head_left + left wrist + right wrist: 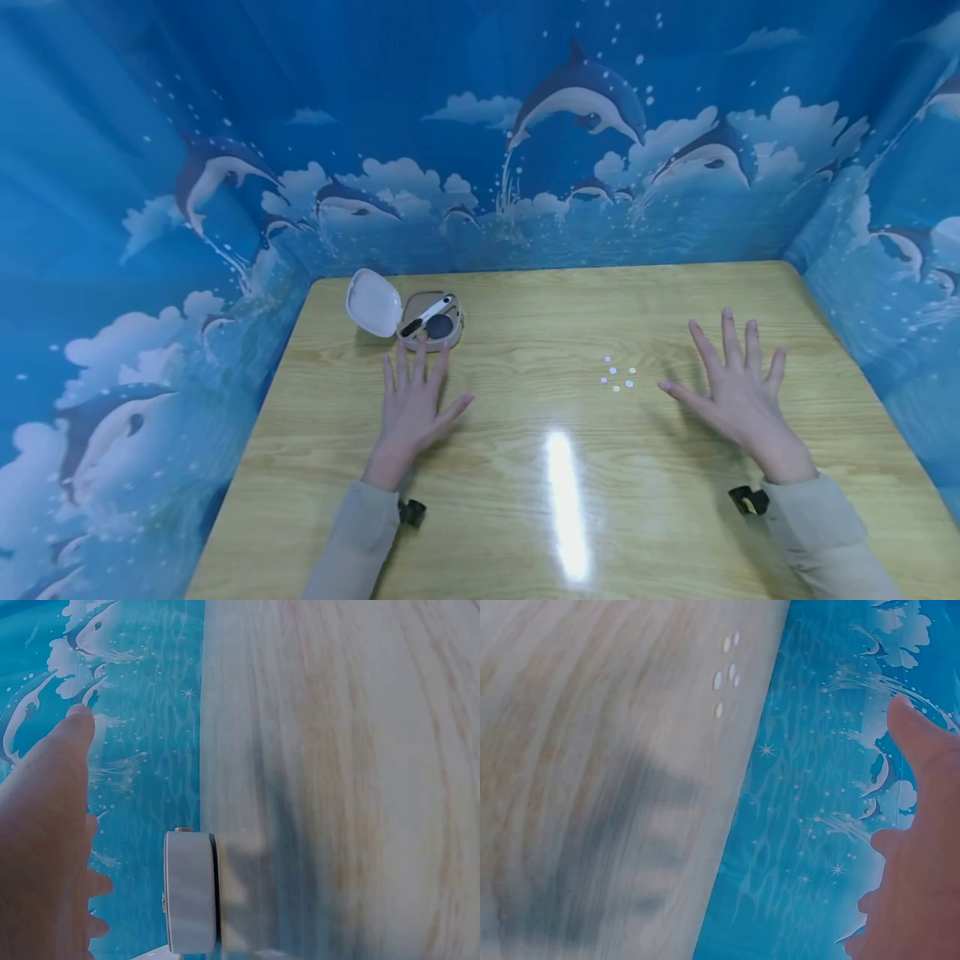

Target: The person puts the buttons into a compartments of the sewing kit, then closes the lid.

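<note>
My left hand (415, 400) lies flat on the wooden table (570, 333), fingers spread, holding nothing; its fingertips reach just short of a small open case (431, 321). The case has a white lid (372, 303) standing up at its left and a beige tray holding a dark round piece and a black-and-white stick. In the left wrist view the case (193, 892) shows edge-on beside my palm (41, 847). My right hand (738, 387) is spread flat over the table's right half, empty, away from the case. In the right wrist view only its thumb side (919, 847) shows.
Blue cloth walls with dolphins and clouds (577, 108) close the table in at the back and both sides. A bright light reflection (566, 500) lies on the glossy tabletop, with a cluster of small light dots (618, 377) between the hands.
</note>
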Demonstrator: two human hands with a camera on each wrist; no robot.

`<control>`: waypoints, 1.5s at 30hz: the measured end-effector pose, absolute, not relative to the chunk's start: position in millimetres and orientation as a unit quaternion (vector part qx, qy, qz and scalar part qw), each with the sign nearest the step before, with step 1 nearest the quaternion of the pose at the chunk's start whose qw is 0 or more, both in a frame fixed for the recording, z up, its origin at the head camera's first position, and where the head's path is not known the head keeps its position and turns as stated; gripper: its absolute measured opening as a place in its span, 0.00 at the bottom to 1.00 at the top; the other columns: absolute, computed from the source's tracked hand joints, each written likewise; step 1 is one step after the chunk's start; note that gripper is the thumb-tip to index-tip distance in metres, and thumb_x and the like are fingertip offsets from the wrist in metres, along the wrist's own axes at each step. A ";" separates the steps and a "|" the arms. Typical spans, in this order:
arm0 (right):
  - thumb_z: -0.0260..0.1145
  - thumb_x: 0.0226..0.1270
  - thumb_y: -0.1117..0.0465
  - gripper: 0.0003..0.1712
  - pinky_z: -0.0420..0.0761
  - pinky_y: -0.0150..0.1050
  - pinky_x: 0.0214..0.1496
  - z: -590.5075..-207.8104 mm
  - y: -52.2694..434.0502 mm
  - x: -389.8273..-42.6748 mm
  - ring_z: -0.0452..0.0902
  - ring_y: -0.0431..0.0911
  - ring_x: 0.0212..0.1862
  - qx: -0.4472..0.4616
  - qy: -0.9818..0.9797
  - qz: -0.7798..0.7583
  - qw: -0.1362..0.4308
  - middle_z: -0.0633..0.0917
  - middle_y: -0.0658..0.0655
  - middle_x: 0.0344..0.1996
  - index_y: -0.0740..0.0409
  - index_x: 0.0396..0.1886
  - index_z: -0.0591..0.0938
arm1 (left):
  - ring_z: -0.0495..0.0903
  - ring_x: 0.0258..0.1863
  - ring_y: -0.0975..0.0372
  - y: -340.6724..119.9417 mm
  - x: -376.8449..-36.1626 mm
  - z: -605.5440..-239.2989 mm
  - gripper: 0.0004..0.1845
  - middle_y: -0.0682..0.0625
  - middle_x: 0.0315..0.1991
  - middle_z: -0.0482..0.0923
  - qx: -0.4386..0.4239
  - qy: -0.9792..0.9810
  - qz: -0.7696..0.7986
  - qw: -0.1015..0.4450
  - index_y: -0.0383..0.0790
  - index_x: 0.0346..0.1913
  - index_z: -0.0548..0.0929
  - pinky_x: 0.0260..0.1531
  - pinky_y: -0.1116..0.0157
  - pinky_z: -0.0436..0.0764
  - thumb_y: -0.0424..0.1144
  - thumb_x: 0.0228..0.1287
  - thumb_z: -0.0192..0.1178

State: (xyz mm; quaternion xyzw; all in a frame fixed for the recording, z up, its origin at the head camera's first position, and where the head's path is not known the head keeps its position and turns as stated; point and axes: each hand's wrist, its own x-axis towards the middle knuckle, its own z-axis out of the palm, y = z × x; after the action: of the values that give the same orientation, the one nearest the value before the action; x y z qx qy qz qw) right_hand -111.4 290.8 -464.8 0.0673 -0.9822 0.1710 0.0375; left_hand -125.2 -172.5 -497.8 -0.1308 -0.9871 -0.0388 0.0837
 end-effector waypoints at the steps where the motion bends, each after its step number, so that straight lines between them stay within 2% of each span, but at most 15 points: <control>1: 0.60 0.65 0.30 0.57 0.09 0.69 0.61 -464.1 290.7 -111.9 0.08 0.56 0.72 0.068 -0.982 0.172 0.036 0.24 0.56 0.76 0.43 0.82 0.40 | 0.39 0.75 0.36 -172.4 -125.1 -496.9 0.51 0.38 0.79 0.42 -0.131 -0.987 -0.036 0.085 0.50 0.80 0.51 0.71 0.35 0.41 0.79 0.63 0.32; 6: 0.59 0.65 0.30 0.58 0.08 0.68 0.61 -458.3 288.5 -112.6 0.08 0.56 0.72 0.069 -0.980 0.182 0.026 0.22 0.54 0.76 0.44 0.81 0.39 | 0.39 0.75 0.36 -172.1 -124.2 -491.7 0.49 0.38 0.79 0.42 -0.129 -0.987 -0.044 0.083 0.51 0.80 0.49 0.71 0.35 0.40 0.77 0.64 0.38; 11: 0.60 0.66 0.33 0.57 0.08 0.69 0.61 -452.9 283.8 -114.1 0.09 0.58 0.73 0.075 -0.974 0.214 0.017 0.22 0.55 0.76 0.46 0.82 0.39 | 0.36 0.76 0.36 -173.4 -125.3 -487.4 0.47 0.37 0.79 0.41 -0.124 -0.986 -0.084 0.075 0.51 0.81 0.47 0.72 0.36 0.36 0.70 0.67 0.46; 18: 0.62 0.68 0.38 0.57 0.14 0.73 0.62 -446.0 272.6 -118.1 0.13 0.61 0.74 0.090 -0.956 0.278 0.003 0.24 0.58 0.76 0.48 0.81 0.38 | 0.37 0.75 0.36 -181.2 -128.4 -481.7 0.42 0.35 0.79 0.41 -0.110 -0.979 -0.158 0.068 0.50 0.81 0.44 0.72 0.37 0.36 0.63 0.73 0.45; 25: 0.63 0.70 0.42 0.56 0.14 0.73 0.62 -440.0 259.6 -122.3 0.17 0.64 0.75 0.104 -0.936 0.336 0.005 0.25 0.59 0.77 0.47 0.81 0.37 | 0.44 0.75 0.36 -191.4 -130.8 -478.8 0.37 0.34 0.78 0.42 -0.106 -0.958 -0.247 0.104 0.39 0.79 0.48 0.73 0.39 0.39 0.50 0.77 0.46; 29: 0.61 0.72 0.44 0.54 0.14 0.72 0.63 -434.8 250.9 -125.9 0.18 0.61 0.76 0.116 -0.923 0.367 0.004 0.26 0.58 0.77 0.45 0.81 0.36 | 0.45 0.75 0.38 -195.9 -130.3 -477.3 0.36 0.34 0.78 0.44 -0.095 -0.948 -0.279 0.117 0.36 0.79 0.47 0.73 0.38 0.44 0.49 0.78 0.44; 35: 0.58 0.74 0.46 0.52 0.16 0.68 0.68 -423.2 235.7 -133.2 0.18 0.53 0.77 0.135 -0.904 0.406 -0.009 0.26 0.54 0.78 0.45 0.81 0.34 | 0.42 0.77 0.44 -198.2 -127.5 -473.6 0.36 0.36 0.79 0.42 -0.054 -0.939 -0.322 0.109 0.39 0.80 0.45 0.72 0.38 0.47 0.53 0.79 0.40; 38: 0.58 0.74 0.46 0.52 0.17 0.64 0.70 -419.6 227.4 -139.5 0.18 0.52 0.77 0.142 -0.893 0.426 -0.012 0.27 0.52 0.78 0.44 0.80 0.33 | 0.42 0.77 0.45 -198.3 -127.5 -473.9 0.38 0.37 0.79 0.40 -0.027 -0.928 -0.355 0.110 0.41 0.80 0.42 0.73 0.40 0.47 0.54 0.79 0.42; 41: 0.59 0.74 0.47 0.52 0.19 0.62 0.72 -418.8 218.8 -148.2 0.19 0.50 0.77 0.151 -0.880 0.450 -0.013 0.28 0.48 0.78 0.42 0.80 0.33 | 0.42 0.77 0.45 -197.0 -128.1 -475.0 0.45 0.38 0.79 0.39 0.014 -0.911 -0.397 0.110 0.41 0.80 0.39 0.73 0.41 0.47 0.57 0.74 0.51; 45: 0.60 0.74 0.48 0.51 0.27 0.65 0.74 -421.2 206.8 -160.0 0.20 0.47 0.77 0.156 -0.861 0.484 -0.019 0.29 0.43 0.77 0.37 0.80 0.33 | 0.42 0.77 0.44 -191.1 -129.1 -474.9 0.57 0.39 0.79 0.37 0.063 -0.885 -0.445 0.124 0.42 0.80 0.36 0.73 0.40 0.47 0.59 0.63 0.64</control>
State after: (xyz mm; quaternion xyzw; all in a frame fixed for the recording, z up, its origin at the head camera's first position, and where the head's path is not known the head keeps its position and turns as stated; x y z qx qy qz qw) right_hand -160.0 206.8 -421.2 0.1563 -0.8607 0.4841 -0.0191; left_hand -129.1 -191.1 -474.9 0.0634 -0.8849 -0.4445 0.1241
